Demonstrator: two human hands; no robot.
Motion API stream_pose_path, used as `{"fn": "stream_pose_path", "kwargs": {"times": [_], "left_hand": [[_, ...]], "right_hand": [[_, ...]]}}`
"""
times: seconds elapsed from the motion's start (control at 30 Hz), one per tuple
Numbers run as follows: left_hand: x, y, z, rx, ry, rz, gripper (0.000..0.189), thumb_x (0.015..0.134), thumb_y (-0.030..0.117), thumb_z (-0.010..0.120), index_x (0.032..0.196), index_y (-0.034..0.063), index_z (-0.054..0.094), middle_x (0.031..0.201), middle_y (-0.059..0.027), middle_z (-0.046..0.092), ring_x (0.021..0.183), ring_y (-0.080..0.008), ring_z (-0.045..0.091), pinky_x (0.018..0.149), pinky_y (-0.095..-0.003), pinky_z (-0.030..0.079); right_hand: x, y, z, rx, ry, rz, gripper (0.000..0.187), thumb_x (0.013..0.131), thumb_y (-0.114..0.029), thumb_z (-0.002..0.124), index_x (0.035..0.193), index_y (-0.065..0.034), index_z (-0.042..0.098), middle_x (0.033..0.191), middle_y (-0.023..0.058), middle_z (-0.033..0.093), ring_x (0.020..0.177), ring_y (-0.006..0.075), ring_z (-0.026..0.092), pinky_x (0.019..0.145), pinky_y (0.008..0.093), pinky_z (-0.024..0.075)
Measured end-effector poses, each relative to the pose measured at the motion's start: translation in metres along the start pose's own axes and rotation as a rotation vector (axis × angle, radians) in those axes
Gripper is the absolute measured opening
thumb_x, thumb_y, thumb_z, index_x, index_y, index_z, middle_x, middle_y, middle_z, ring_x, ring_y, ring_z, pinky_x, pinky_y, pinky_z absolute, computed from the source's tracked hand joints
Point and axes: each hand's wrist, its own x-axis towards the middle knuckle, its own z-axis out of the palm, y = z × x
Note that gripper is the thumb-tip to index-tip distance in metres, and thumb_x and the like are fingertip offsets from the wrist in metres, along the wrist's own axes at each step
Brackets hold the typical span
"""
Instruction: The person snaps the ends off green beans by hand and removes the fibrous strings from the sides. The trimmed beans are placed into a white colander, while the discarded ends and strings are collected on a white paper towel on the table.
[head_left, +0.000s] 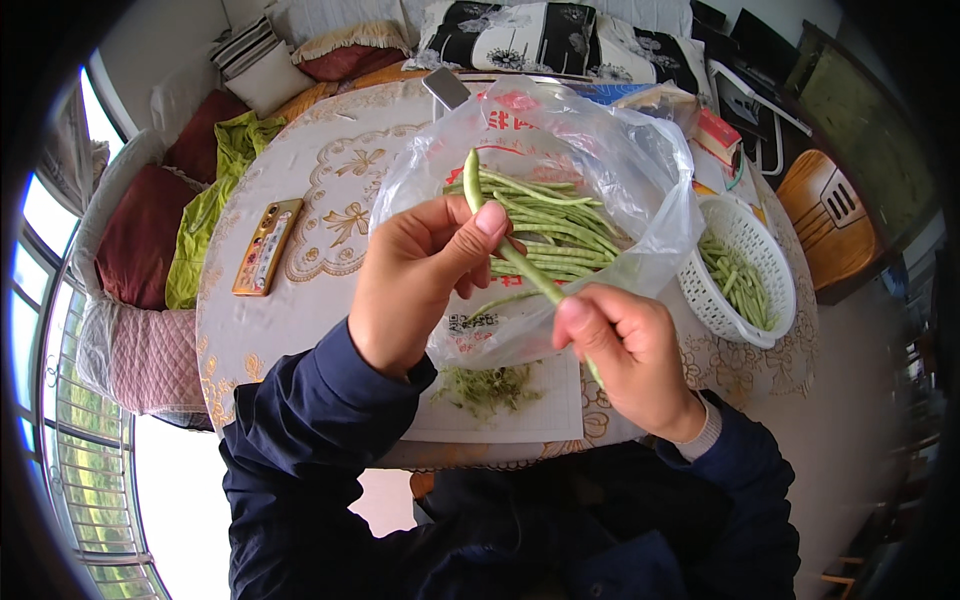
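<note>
A long green bean (530, 271) is stretched slantwise between my two hands. My left hand (435, 259) pinches it near its upper end, thumb on top. Lower down to the right, my right hand (630, 352) grips the same bean, and its tail pokes out below the fingers. Behind the hands, several whole long beans (562, 225) lie on an opened clear plastic bag (645, 165) with red print. A heap of thin green trimmings (491, 388) rests on a sheet of paper (555, 427) nearest my body.
A white perforated basket (780, 281) on the right holds short bean pieces (739, 289). On the tablecloth (240, 225) to the left lies a phone in a gold case (268, 247). A red box (716, 135) sits at the back right, near a wooden chair (821, 206).
</note>
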Motion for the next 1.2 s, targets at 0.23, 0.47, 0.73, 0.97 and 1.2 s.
{"fn": "stream_pose_path", "kwargs": {"times": [0.23, 0.47, 0.73, 0.97, 1.2], "left_hand": [[-0.016, -0.004, 0.022, -0.12, 0.124, 0.076, 0.023, 0.089, 0.026, 0.053, 0.086, 0.0032, 0.055, 0.068, -0.0011, 0.053, 0.058, -0.0077, 0.046, 0.055, -0.0205, 0.037], [-0.021, -0.001, 0.02, -0.081, 0.034, 0.08, 0.023, 0.088, 0.026, 0.055, 0.086, 0.0023, 0.056, 0.076, -0.0058, 0.06, 0.063, -0.0089, 0.053, 0.06, -0.0218, 0.044], [-0.016, -0.006, 0.018, 0.092, -0.101, 0.092, 0.029, 0.085, 0.027, 0.06, 0.095, 0.0004, 0.057, 0.086, -0.0036, 0.059, 0.071, -0.0083, 0.053, 0.061, -0.0216, 0.045], [-0.029, 0.005, 0.033, 0.447, -0.252, -0.04, 0.023, 0.076, 0.018, 0.071, 0.087, 0.0002, 0.063, 0.08, -0.0023, 0.062, 0.07, -0.0071, 0.055, 0.059, -0.0207, 0.044], [-0.03, 0.0, 0.033, 0.483, -0.179, 0.121, 0.01, 0.079, 0.009, 0.066, 0.079, -0.0007, 0.063, 0.073, -0.0036, 0.062, 0.065, -0.0083, 0.056, 0.06, -0.0223, 0.046]], "right_hand": [[0.001, -0.004, 0.004, 0.229, 0.334, 0.087, 0.033, 0.094, -0.025, 0.044, 0.071, -0.0029, 0.053, 0.057, -0.0027, 0.048, 0.052, 0.0038, 0.043, 0.047, 0.0186, 0.033], [0.014, 0.006, -0.026, 0.527, 0.515, 0.203, 0.031, 0.095, -0.031, 0.039, 0.083, -0.0061, 0.054, 0.058, -0.0024, 0.043, 0.046, 0.0034, 0.037, 0.039, 0.0177, 0.0286], [0.006, -0.01, -0.011, 0.435, -0.188, 0.235, 0.022, 0.085, -0.023, 0.06, 0.085, -0.0014, 0.058, 0.064, -0.0068, 0.047, 0.056, -0.0007, 0.038, 0.048, 0.0157, 0.0285], [0.007, -0.006, -0.004, 0.582, 0.099, 0.223, 0.019, 0.084, -0.02, 0.062, 0.081, -0.0033, 0.053, 0.062, -0.0057, 0.047, 0.051, -0.0002, 0.037, 0.044, 0.0153, 0.0279], [0.007, -0.004, -0.003, 0.533, 0.075, 0.239, 0.019, 0.085, -0.019, 0.061, 0.078, -0.003, 0.054, 0.06, -0.0071, 0.044, 0.051, -0.0009, 0.035, 0.044, 0.0159, 0.0248]]}}
